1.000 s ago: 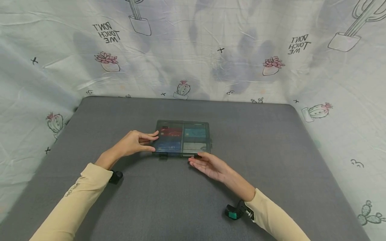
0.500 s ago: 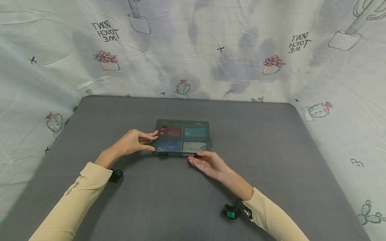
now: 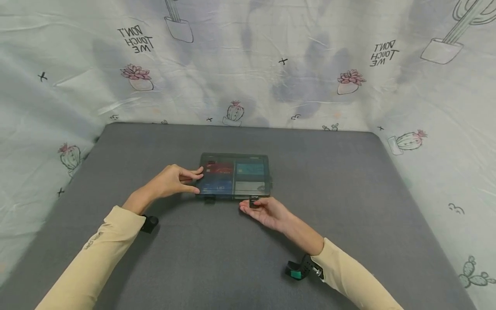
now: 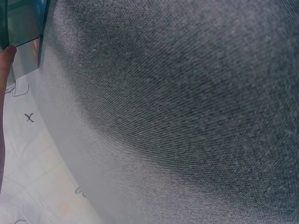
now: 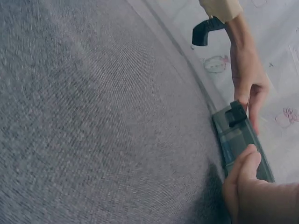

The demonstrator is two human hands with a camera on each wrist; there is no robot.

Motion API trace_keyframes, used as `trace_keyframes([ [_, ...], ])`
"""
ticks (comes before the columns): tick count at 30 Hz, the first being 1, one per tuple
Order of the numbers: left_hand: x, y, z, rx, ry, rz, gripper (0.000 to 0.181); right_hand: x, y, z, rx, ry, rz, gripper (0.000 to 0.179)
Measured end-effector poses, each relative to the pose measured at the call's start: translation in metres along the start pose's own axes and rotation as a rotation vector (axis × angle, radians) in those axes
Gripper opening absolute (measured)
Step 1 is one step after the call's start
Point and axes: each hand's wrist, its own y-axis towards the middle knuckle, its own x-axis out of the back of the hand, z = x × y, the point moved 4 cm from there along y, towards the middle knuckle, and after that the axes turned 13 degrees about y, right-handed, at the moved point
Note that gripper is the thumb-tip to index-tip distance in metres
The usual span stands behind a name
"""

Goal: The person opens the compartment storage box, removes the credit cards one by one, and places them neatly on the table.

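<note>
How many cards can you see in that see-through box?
4 visible in the box: a red card far left, a blue card near left, a teal card far right, a pale card near right. More may be hidden underneath.

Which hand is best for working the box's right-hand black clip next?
Probably the right hand: it is right at that black clip, on the near edge of the box. The left hand holds the box's left side, so it seems better placed for steadying.
</note>
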Motion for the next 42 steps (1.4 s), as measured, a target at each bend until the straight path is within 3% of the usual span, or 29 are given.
trace_keyframes([
  [4, 0.0, 0.001, -0.001, -0.004, 0.004, -0.003, 0.049, -0.001, -0.004, -0.004, -0.034, -0.113, 0.034, 0.042],
  [13, 0.001, 0.002, -0.001, -0.002, -0.001, 0.01, 0.05, 0.005, -0.014, -0.023, -0.092, -0.242, 0.079, 0.032],
  [17, 0.003, 0.002, -0.001, -0.007, 0.015, 0.001, 0.05, -0.006, -0.007, -0.031, -0.12, -0.306, 0.112, 0.035],
  [21, 0.002, 0.003, -0.001, -0.019, 0.021, 0.005, 0.05, -0.023, 0.007, -0.034, -0.099, -0.348, 0.12, 0.04],
  [25, 0.002, 0.003, -0.002, -0.025, 0.017, 0.002, 0.05, -0.037, 0.022, -0.036, -0.061, -0.327, 0.101, 0.046],
  [31, 0.001, 0.003, -0.001, -0.031, 0.013, 0.006, 0.049, -0.048, 0.039, -0.052, -0.046, -0.204, 0.095, 0.052],
  [42, 0.004, 0.005, -0.004, -0.03, 0.028, 0.007, 0.05, -0.064, 0.042, -0.059, 0.043, -0.143, 0.057, 0.042],
])
